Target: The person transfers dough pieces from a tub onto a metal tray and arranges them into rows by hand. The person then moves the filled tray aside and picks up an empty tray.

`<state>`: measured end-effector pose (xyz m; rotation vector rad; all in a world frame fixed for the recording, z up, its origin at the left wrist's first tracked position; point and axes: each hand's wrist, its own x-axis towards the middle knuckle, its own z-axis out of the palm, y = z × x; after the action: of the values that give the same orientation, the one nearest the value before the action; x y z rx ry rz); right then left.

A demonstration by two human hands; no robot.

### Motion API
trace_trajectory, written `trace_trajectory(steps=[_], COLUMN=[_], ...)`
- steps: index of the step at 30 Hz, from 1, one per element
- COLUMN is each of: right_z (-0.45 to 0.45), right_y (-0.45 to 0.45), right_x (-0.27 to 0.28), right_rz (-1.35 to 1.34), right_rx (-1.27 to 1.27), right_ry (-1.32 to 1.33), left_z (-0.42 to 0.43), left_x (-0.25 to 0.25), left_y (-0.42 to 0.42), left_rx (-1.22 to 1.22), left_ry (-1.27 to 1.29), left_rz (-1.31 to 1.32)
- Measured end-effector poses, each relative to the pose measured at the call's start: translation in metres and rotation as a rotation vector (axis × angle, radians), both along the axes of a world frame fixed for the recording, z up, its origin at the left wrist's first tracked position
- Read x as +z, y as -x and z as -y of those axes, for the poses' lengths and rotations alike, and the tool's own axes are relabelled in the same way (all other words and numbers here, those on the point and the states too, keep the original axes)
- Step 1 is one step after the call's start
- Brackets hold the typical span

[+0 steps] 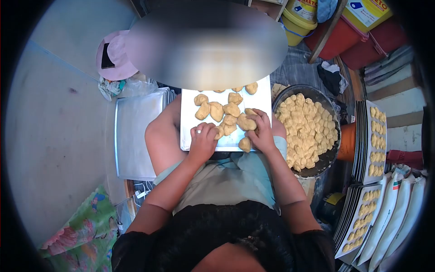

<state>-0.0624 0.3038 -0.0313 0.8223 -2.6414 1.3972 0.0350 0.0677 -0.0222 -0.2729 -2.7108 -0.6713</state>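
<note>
A white tray (190,131) rests across my lap with several yellowish dough pieces (216,111) spread over it. My left hand (205,138) is at the tray's near left part, its fingers curled round a dough piece (219,132) that is partly hidden. A ring shows on one finger. My right hand (262,129), at the right side, grips a larger dough piece (245,122) between thumb and fingers. Just below it, near the front edge, lies a single dough piece (244,144). The tray's far part is covered by a blurred patch.
A big dark round basin (336,147) heaped with dough pieces stands to my right. Beyond it are stacked trays (368,163) bearing rows of shaped dough. To my left sits a stack of metal trays (138,136). Coloured buckets (297,27) stand at the far right.
</note>
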Motion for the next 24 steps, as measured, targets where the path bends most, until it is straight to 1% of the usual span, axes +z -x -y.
trace_trajectory(steps=[1,2,4,7,8,11,15,16,19,20,23,24], right_z=[-0.003,-0.009,-0.015,-0.007,-0.005,-0.004,-0.003,-0.003,-0.005,-0.004,-0.005,-0.005], right_y=[-0.001,-0.004,-0.02,-0.038,-0.038,-0.03,-0.022,-0.021,-0.02,-0.02,-0.02,-0.019], right_x=[-0.003,-0.005,0.015,0.017,0.013,-0.004,-0.01,-0.014,-0.019,-0.02,-0.02,-0.02], right_rz=[0.022,-0.01,-0.072,-0.24,-0.262,-0.288,-0.277,-0.271,-0.276,-0.283,-0.269,-0.269], right_rx=[0.029,0.065,0.142,0.1,0.093,0.063,-0.003,-0.014,-0.031,-0.035,-0.031,-0.029], right_ry=[0.005,-0.043,-0.143,-0.348,-0.327,-0.277,-0.225,-0.21,-0.177,-0.165,-0.173,-0.172], left_z=[0.002,0.005,0.006,0.005,0.004,-0.001,0.009,0.012,0.013,0.015,0.02,0.021], left_x=[0.001,0.0,-0.003,-0.001,-0.005,-0.005,-0.023,-0.023,-0.023,-0.024,-0.02,-0.02], left_y=[-0.002,-0.005,-0.01,-0.009,-0.01,-0.011,-0.009,-0.01,-0.009,-0.007,-0.005,-0.004], left_rx=[0.001,0.004,0.058,0.08,0.099,0.137,0.106,0.13,0.323,0.364,0.372,0.378], left_ry=[-0.02,-0.04,-0.056,-0.03,-0.022,0.026,-0.203,-0.268,-0.542,-0.511,-0.524,-0.574], left_rz=[0.01,0.019,0.002,0.017,0.035,-0.074,-0.02,-0.009,0.02,-0.023,-0.049,0.006])
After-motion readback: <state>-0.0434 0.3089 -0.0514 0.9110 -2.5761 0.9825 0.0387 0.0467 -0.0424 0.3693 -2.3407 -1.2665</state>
